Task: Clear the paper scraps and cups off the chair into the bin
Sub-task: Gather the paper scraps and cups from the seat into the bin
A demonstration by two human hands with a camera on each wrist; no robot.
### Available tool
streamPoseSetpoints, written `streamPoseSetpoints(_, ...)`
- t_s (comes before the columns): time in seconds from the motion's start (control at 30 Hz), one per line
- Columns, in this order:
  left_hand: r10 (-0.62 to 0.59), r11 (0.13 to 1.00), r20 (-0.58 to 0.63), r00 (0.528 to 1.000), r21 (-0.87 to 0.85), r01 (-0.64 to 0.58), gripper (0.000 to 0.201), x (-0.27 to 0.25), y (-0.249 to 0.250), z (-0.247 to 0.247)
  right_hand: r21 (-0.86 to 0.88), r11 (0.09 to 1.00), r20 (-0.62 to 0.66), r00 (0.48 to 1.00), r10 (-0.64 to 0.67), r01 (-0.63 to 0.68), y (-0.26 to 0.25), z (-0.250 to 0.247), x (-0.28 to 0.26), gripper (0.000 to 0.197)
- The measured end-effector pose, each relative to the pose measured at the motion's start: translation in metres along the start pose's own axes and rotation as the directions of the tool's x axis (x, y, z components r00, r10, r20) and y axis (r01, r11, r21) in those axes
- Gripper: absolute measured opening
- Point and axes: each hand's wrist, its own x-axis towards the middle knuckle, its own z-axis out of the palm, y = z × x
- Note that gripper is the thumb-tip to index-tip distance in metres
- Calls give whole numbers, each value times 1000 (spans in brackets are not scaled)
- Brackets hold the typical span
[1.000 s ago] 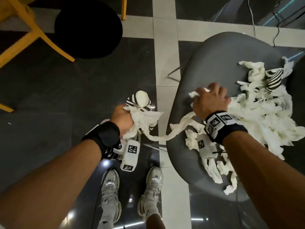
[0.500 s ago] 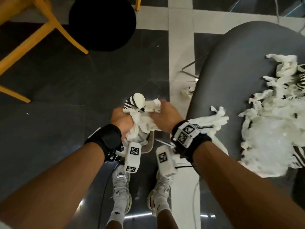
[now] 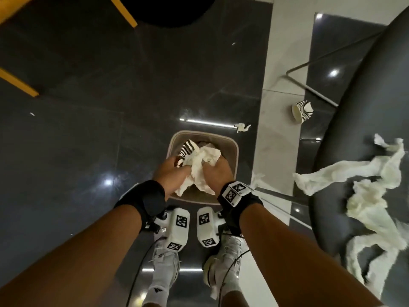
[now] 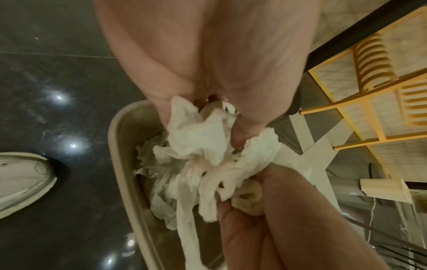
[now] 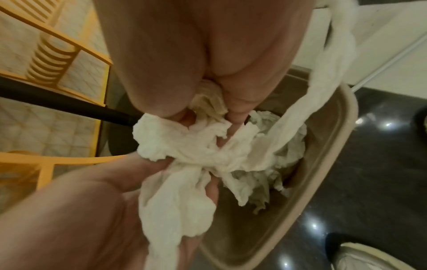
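Note:
Both hands hold one bundle of white paper scraps (image 3: 200,168) right above the beige bin (image 3: 235,151) on the floor. My left hand (image 3: 171,173) grips the scraps together with a black-and-white striped cup (image 3: 187,150). My right hand (image 3: 218,171) clutches the other side of the same wad (image 5: 196,151). More scraps (image 4: 161,164) lie inside the bin (image 4: 120,164). The grey chair (image 3: 365,107) at the right still carries torn paper strips (image 3: 365,196). A second striped cup (image 3: 302,111) lies on its side on the floor by the chair.
A small paper scrap (image 3: 242,127) lies on the floor beyond the bin, another (image 3: 257,179) beside it. A yellow wooden chair (image 3: 20,85) and a round black seat (image 3: 168,9) stand at the upper left. My white shoes (image 3: 166,260) are just behind the bin.
My right hand left the chair with a handful of scraps and joined the left hand. Both hands then moved together over the bin, and the view tilted down.

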Motion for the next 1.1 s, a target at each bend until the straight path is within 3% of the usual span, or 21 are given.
streamPoseSetpoints(0.1, -3, 998, 68, 998, -61, 7, 33, 13, -7, 2, 80, 994, 13, 998, 69, -70, 10, -3, 7, 38)
streamPoseSetpoints(0.23, -8, 994, 65, 998, -110, 15, 68, 16, 5, 1, 30, 986, 70, 985, 161, -163, 4, -15, 8, 52)
streamPoseSetpoints(0.3, 11, 997, 73, 997, -78, -6, 58, 6, 22, -1, -14, 984, 112, 977, 179, -179, -6, -22, 7, 50)
streamPoseSetpoints(0.37, 42, 998, 66, 997, -47, -39, 43, -1, 37, -2, 8, 987, 141, 978, 155, -158, -18, -29, 5, 34)
streamPoseSetpoints(0.47, 82, 997, 39, 996, 7, -82, 32, 0, 55, -7, -40, 992, 105, 987, 125, -122, -29, -34, 5, 24)
streamPoseSetpoints(0.6, 159, 985, 14, 987, 65, -160, 20, -2, 80, -14, 44, 981, 111, 976, 185, -191, -41, -47, 11, 12)
streamPoseSetpoints(0.7, 192, 976, 10, 981, 106, -192, 18, -8, 101, -21, 19, 986, 55, 985, 164, -165, -58, -68, 14, 16)
streamPoseSetpoints(0.83, 255, 949, -14, 967, 194, -247, 13, -3, 132, -32, -4, 984, 70, 982, 176, -176, -90, -91, 36, 26)
streamPoseSetpoints(0.97, 283, 930, -80, 956, 268, -253, 15, 11, 155, -44, -79, 985, 63, 986, 157, -152, -112, -99, 69, 16)
streamPoseSetpoints(1.1, 336, 910, -93, 937, 286, -298, 17, 25, 181, -46, -210, 966, 37, 987, 159, -148, -121, -109, 109, 34)
